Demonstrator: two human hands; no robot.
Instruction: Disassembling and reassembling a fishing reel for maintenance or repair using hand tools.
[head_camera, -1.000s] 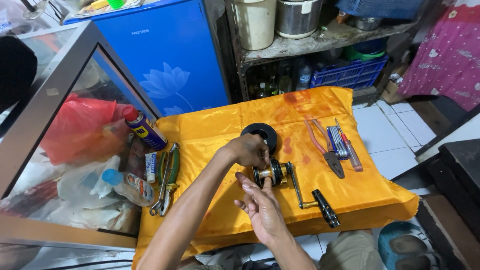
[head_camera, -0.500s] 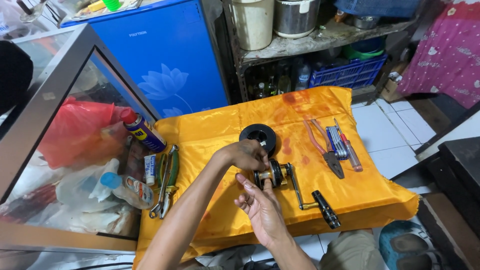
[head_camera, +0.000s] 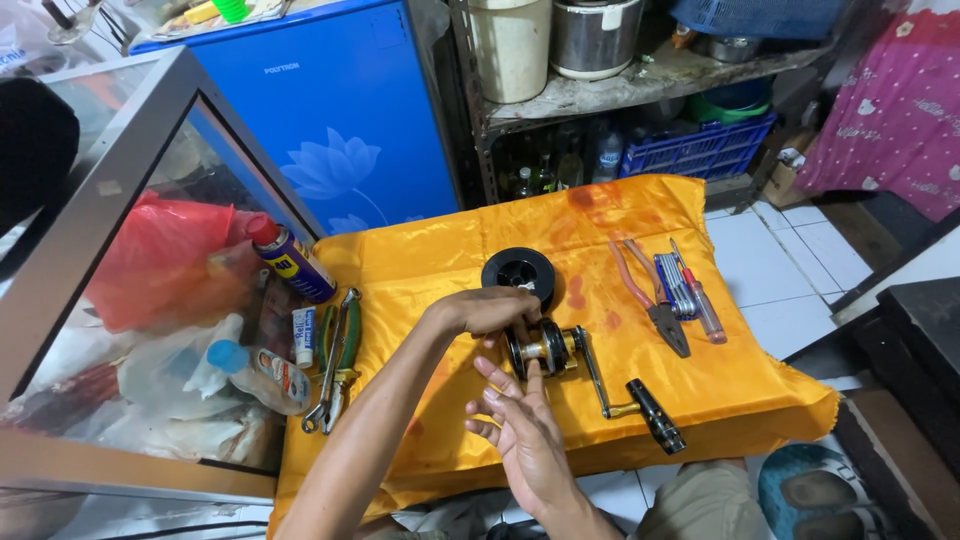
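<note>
Your left hand (head_camera: 490, 312) curls over the top of the black and gold fishing reel (head_camera: 540, 348), its fingers bent down around the reel's near side; how firmly they pinch it is hard to tell, since the knuckles hide the contact. Your right hand (head_camera: 525, 440) comes up from below, palm open and fingers spread, with one fingertip touching the reel's front. The reel sits on the orange cloth (head_camera: 440, 270) covering the tabletop, near the middle, and its long crank handle (head_camera: 630, 400) with a black knob stretches out to the right. Just behind the reel lies a black spool (head_camera: 519, 272). Well to the right rest pliers (head_camera: 645, 295) beside a set of hex keys (head_camera: 678, 285) and a screwdriver (head_camera: 700, 300). At the cloth's left edge lie a spray can (head_camera: 290, 260) and green-handled pliers (head_camera: 338, 355).
</note>
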